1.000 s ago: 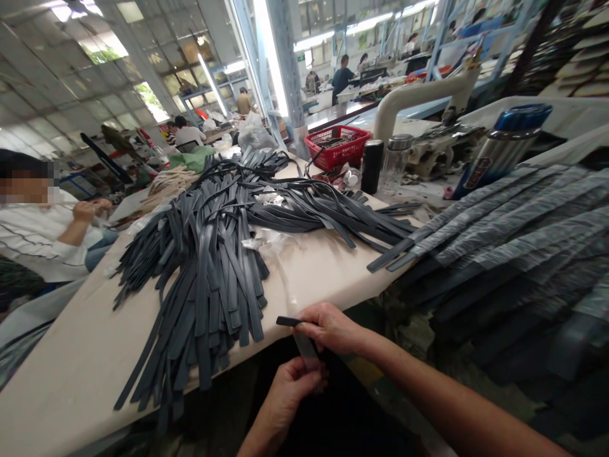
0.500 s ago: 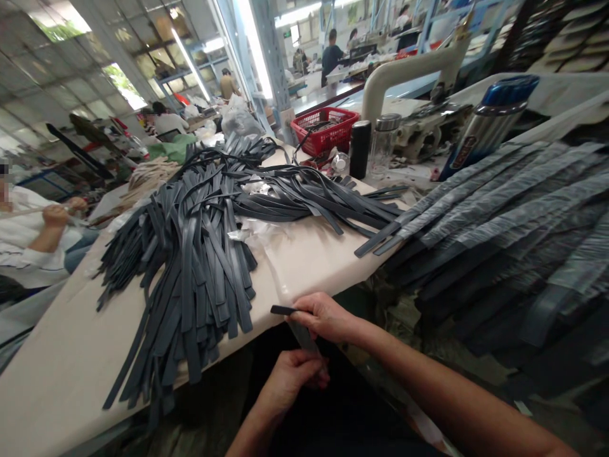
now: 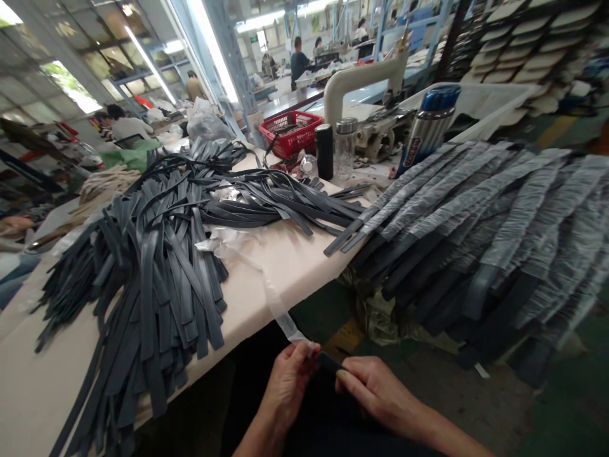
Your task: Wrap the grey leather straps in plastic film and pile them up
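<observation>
My left hand (image 3: 289, 376) pinches the end of a clear plastic film strip (image 3: 280, 308), which runs down over the table's front edge. A dark grey strap (image 3: 329, 363) stretches between my two hands, its left end meeting the film at my left fingertips. Closed around the strap's other part is my right hand (image 3: 375, 388); how far the strap continues below is hidden against my dark clothing. A big pile of loose dark grey straps (image 3: 157, 254) covers much of the table (image 3: 257, 295). To the right lie straps wrapped in clear film (image 3: 476, 209).
Behind the pile stand a red basket (image 3: 291, 134), a black bottle (image 3: 324, 152), a glass bottle (image 3: 346, 149) and a blue-topped flask (image 3: 431, 124). A sewing machine (image 3: 380, 136) is beside them. Other people work farther back; one person's arm (image 3: 16, 228) shows at left.
My left hand has moved up to the film's end. My right hand has moved down and right with the strap, now to the right of my left hand. The view has turned right.
</observation>
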`<state>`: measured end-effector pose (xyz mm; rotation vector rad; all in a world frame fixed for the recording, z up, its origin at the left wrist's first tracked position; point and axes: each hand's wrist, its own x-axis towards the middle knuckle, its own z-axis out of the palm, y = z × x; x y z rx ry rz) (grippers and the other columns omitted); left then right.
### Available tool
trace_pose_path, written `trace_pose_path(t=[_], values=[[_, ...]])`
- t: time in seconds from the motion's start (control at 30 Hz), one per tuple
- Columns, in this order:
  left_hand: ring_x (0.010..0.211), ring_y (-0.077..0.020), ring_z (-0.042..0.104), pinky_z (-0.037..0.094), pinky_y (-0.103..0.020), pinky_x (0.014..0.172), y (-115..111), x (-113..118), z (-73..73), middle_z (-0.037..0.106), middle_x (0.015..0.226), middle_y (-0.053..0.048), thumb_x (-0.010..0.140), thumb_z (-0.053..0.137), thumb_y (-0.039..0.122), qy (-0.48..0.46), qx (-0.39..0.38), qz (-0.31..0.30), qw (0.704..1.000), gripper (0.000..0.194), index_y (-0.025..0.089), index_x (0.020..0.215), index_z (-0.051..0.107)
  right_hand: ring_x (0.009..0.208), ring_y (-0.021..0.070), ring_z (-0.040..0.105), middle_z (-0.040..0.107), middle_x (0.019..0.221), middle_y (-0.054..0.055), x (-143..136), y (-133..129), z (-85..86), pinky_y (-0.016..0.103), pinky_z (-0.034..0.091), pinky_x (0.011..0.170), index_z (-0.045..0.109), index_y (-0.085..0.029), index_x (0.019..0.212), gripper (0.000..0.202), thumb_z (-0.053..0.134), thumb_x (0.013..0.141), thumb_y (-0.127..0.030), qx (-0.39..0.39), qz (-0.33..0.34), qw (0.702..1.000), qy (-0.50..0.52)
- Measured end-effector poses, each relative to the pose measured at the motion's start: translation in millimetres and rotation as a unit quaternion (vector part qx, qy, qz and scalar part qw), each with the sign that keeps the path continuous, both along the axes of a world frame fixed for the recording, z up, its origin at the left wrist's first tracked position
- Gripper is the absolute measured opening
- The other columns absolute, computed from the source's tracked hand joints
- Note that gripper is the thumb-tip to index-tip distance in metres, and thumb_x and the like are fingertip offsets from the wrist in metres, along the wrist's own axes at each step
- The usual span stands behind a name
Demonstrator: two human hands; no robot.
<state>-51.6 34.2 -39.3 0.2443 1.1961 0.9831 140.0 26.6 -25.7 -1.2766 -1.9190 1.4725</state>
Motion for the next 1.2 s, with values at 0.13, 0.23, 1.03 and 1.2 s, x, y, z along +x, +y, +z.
trace_pose_path(t=[0.13,0.23,1.03,1.2], values=[[0.081,-0.0160,0.068,0.053,-0.025,0.076,0,10,-0.6,0.074,0.086,-0.007,0.062,0.086,0.040,-0.015,0.008,-0.019,1.000,0.035,0.013,0.080,0.072,0.064,0.0128,0.056,0.061,0.069,0.002,-3,-9,-6.0,0.023,0.038,0.062,0.067,-0.015,0.076,0.041,0.036,0.095,-0.035,0.011,-0.016,1.000,-0.018],[0.082,-0.0160,0.067,0.054,-0.026,0.078,0,13,-2.4,0.074,0.088,-0.006,0.063,0.086,0.038,-0.023,0.005,-0.013,1.000,0.033,0.014,0.081,0.072,0.064,0.0132,0.055,0.060,0.068,0.002,-2,-9,-7.3,0.023,0.037,0.062,0.066,-0.015,0.075,0.041,0.036,0.094,-0.035,0.009,-0.044,0.999,-0.018],[0.092,-0.0199,0.062,0.048,-0.026,0.082,-6,23,-4.8,0.072,0.094,-0.010,0.069,0.080,0.040,0.057,0.070,-0.032,0.995,0.034,0.012,0.088,0.075,0.061,0.0136,0.057,0.061,0.070,0.003,30,-28,-43.8,0.022,0.042,0.056,0.060,-0.015,0.077,0.046,0.043,0.088,-0.056,-0.127,-0.021,0.989,0.066],[0.079,-0.0192,0.062,0.046,-0.026,0.073,-10,38,-2.3,0.071,0.082,-0.011,0.069,0.079,0.040,0.045,0.048,-0.123,0.990,0.034,0.009,0.084,0.075,0.058,0.0137,0.055,0.058,0.069,0.003,26,-24,-51.9,0.023,0.043,0.054,0.057,-0.017,0.077,0.058,0.035,0.086,-0.070,-0.151,-0.030,0.984,0.090]])
